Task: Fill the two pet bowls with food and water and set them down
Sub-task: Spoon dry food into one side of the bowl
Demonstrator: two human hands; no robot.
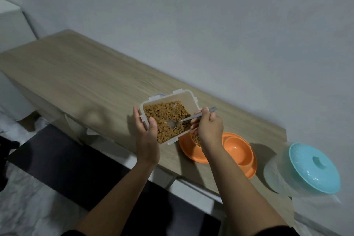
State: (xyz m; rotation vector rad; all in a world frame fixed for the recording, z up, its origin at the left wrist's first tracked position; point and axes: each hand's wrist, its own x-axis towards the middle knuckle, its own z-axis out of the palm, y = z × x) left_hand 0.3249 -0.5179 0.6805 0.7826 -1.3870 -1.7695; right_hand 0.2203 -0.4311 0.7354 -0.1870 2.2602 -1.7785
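A clear plastic container (pixel 183 97) full of brown kibble (pixel 162 111) is held tilted above the wooden table (pixel 80 71) by my left hand (pixel 147 140), which grips its near-left side. My right hand (pixel 208 128) pinches a metal spoon (pixel 183 120) whose bowl rests in the kibble. Just below and to the right sits an orange double pet bowl (pixel 239 151). Its left well holds some kibble, mostly hidden behind my right hand; its right well looks empty.
A clear jug with a turquoise lid (pixel 314 168) stands at the table's right end, close to the orange bowl. A grey wall runs behind the table. A dark floor strip lies below the table's front edge.
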